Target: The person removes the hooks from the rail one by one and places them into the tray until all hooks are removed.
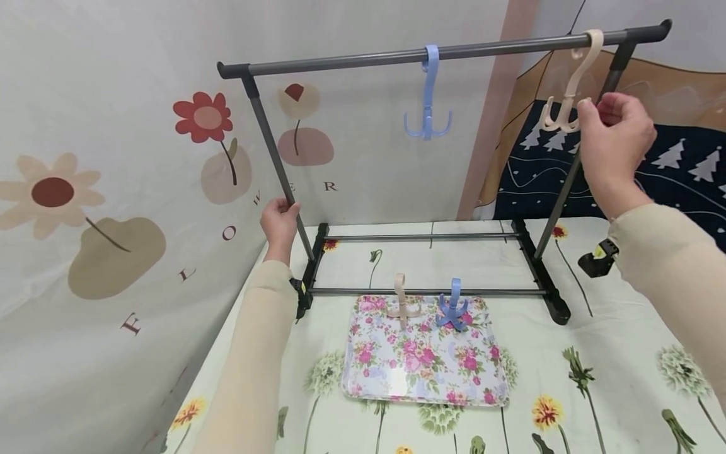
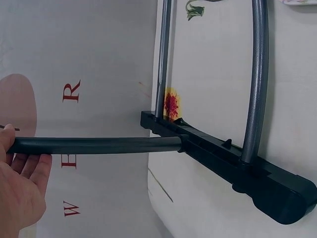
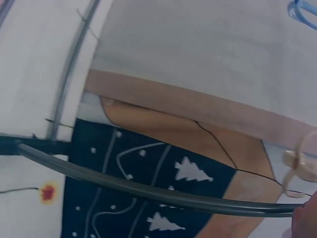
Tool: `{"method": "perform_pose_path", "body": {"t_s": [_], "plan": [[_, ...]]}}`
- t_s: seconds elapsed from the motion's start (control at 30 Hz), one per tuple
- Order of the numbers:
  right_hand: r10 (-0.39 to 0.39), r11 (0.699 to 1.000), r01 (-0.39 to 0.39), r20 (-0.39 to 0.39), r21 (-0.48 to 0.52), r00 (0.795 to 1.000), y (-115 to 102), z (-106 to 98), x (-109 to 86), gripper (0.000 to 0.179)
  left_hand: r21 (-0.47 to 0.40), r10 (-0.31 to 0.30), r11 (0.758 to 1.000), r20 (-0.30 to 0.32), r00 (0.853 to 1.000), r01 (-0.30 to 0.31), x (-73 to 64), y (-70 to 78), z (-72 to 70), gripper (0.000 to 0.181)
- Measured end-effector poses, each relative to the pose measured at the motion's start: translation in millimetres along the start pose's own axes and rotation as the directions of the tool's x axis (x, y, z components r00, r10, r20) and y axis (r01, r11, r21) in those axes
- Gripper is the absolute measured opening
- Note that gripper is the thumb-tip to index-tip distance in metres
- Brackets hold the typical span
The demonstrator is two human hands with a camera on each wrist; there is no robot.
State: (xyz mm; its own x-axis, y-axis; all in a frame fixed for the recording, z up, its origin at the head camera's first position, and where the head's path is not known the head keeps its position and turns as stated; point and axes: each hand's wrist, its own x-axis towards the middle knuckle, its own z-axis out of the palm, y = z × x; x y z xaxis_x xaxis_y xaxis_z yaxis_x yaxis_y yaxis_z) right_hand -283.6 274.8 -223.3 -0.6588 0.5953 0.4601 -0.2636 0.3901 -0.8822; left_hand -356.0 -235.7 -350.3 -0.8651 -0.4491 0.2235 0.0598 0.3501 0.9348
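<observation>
Beige plastic multi-prong hook hangs near the right end of the grey top rail; right hand curls beside it, pinch unclear. Left hand grips the left upright; a firm hold there should limit wobble.

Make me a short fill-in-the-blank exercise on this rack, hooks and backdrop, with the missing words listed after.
On the top bar, the hook nearest the middle is ____ in colour.
The person's ____ hand is at the hanging beige hook.
The number of hooks on the floral tray is ____.
The letters on the backdrop spell ____.
Missing words: blue; right; two; FLOWER.
</observation>
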Motion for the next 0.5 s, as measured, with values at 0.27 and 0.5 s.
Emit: {"method": "perform_pose_path", "body": {"t_s": [0.27,0.5], "plan": [[0.02,0.999,-0.017,0.077,-0.038,0.997,-24,7,12.9,0.043,0.005,-0.018,1.0,-0.001,1.0,0.018,0.4,1.4,-1.3,0.026],[0.091,0.991,-0.079,0.108,-0.108,0.99,-31,13,21.6,0.047,-0.009,-0.015,1.0,0.004,1.0,0.016,-1.2,2.3,-1.0,0.026]]}}
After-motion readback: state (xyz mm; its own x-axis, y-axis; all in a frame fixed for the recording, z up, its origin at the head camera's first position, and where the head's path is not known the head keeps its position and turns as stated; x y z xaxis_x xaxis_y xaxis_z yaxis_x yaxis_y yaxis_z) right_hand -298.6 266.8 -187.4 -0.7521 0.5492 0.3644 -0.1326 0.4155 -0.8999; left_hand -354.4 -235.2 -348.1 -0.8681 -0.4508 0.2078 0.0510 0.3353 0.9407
